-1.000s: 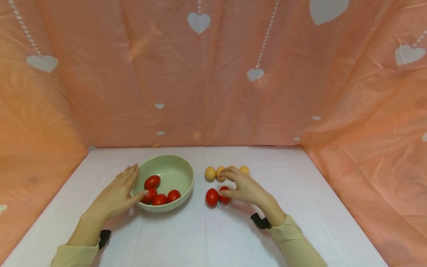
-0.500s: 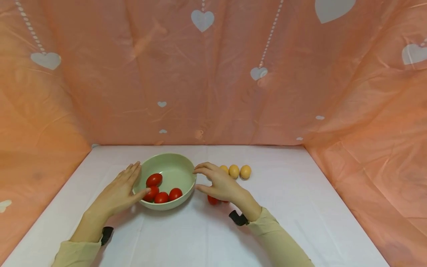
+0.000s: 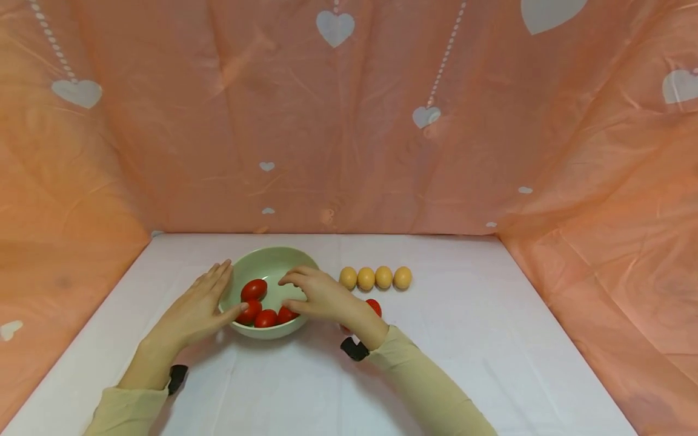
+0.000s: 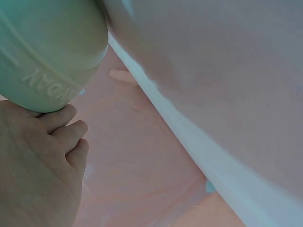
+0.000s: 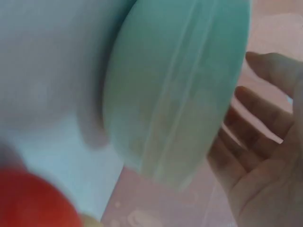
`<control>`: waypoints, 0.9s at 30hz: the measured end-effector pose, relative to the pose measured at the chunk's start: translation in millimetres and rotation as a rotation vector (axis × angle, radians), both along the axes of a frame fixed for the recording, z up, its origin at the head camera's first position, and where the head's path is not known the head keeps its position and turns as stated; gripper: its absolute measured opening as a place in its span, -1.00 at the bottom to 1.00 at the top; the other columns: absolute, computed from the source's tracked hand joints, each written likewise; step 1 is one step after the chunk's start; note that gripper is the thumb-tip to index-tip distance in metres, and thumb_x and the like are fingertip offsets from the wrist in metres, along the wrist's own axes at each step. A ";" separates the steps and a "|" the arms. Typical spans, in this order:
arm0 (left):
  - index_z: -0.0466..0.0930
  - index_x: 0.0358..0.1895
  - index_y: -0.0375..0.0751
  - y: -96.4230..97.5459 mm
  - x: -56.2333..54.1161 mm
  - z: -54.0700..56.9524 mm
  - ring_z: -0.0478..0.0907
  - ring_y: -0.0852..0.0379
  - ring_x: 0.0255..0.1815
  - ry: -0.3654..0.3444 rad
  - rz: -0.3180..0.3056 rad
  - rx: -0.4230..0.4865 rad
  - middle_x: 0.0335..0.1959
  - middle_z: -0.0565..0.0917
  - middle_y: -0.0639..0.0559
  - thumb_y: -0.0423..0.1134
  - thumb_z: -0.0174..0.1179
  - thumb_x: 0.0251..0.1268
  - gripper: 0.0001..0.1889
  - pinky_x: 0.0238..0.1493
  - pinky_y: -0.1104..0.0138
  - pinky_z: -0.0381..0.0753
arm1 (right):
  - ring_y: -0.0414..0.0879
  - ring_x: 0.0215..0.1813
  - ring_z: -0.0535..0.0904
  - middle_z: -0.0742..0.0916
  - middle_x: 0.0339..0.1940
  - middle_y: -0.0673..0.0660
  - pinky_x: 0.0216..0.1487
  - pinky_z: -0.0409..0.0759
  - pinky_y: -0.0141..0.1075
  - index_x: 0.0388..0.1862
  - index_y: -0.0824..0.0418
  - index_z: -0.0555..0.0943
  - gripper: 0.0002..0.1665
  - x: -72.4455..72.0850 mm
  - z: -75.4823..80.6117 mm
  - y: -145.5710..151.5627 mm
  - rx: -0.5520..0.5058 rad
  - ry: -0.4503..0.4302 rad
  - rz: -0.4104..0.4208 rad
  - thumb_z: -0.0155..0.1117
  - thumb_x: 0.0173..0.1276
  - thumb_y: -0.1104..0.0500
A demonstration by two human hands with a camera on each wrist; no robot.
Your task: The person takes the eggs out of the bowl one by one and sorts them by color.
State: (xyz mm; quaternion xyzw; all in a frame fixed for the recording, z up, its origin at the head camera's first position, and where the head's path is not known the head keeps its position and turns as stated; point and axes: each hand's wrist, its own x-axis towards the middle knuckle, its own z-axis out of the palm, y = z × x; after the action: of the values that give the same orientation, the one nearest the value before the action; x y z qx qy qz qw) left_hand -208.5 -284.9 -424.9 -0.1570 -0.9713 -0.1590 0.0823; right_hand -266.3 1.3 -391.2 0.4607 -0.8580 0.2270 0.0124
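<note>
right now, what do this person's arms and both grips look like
The left grip and right grip are bare, without gloves. The left sleeve and right sleeve are plain beige; a small black device sits at each wrist. No cables show.

Left sleeve (image 3: 129, 412), lower left: plain khaki. Right sleeve (image 3: 431, 390), lower right: same. Small black wrist units (image 3: 354, 349) at both cuffs.

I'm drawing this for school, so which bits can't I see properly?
Head view: the red pieces outside the bowl, mostly hidden by the right wrist.
Head view: part of the bowl's right side, behind the right grip.
Left wrist view: the bowl's inside, hidden by its outer wall.
Right wrist view: one red piece, blurred and cut by the corner.
</note>
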 end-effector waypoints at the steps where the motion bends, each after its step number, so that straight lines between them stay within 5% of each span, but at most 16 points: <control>1: 0.09 0.58 -0.55 -0.3 -0.4 0.6 0.04 -0.43 0.63 0.001 -0.002 0.000 0.64 0.11 -0.42 0.26 0.19 0.43 0.02 0.56 -0.27 0.13 | -0.08 0.26 0.61 0.68 0.23 0.08 0.30 0.58 -0.34 0.26 0.19 0.66 -0.56 -0.5 -0.1 -4.9 0.008 0.003 -0.008 0.38 0.47 0.06; 11: 0.10 0.58 -0.55 -4.5 -2.2 0.5 0.08 -0.45 0.61 0.021 -0.030 0.038 0.62 0.15 -0.41 0.22 0.23 0.43 0.00 0.55 -0.26 0.15 | -0.13 0.03 0.70 0.71 0.18 0.11 0.04 0.62 -0.48 0.27 0.19 0.67 -0.56 -9.9 -0.2 -44.8 0.074 0.010 -0.066 0.39 0.46 0.10; 15: 0.12 0.57 -0.57 -6.3 -0.5 -0.9 0.10 -0.46 0.60 0.030 -0.028 0.042 0.61 0.17 -0.42 0.20 0.24 0.43 -0.01 0.54 -0.26 0.17 | -0.16 0.04 0.70 0.72 0.18 0.10 0.10 0.59 -0.50 0.28 0.17 0.66 -0.57 -16.9 -2.3 -58.6 0.127 0.019 -0.051 0.38 0.49 0.10; 22: 0.12 0.57 -0.56 -7.3 1.8 -1.2 0.10 -0.45 0.60 0.031 -0.029 0.050 0.62 0.17 -0.41 0.19 0.25 0.42 -0.01 0.55 -0.25 0.16 | -0.11 0.40 0.54 0.67 0.34 0.04 0.45 0.42 -0.40 0.36 0.07 0.64 -0.56 -26.1 -2.3 -78.5 0.188 -0.012 -0.045 0.32 0.54 0.15; 27: 0.13 0.57 -0.55 -5.8 2.9 -2.6 0.08 -0.43 0.62 0.020 -0.019 0.050 0.63 0.15 -0.37 0.22 0.25 0.42 0.00 0.56 -0.24 0.15 | -0.13 0.43 0.52 0.67 0.34 0.01 0.48 0.36 -0.43 0.35 0.04 0.65 -0.56 -34.3 -5.3 -86.7 0.201 -0.003 0.004 0.31 0.54 0.21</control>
State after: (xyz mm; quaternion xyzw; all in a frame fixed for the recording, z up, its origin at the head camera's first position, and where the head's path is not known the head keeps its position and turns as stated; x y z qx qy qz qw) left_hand -205.6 -290.7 -427.5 -0.1659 -0.9645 -0.1825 0.0945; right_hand -300.6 -85.4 -396.6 0.4611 -0.8754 0.1403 -0.0356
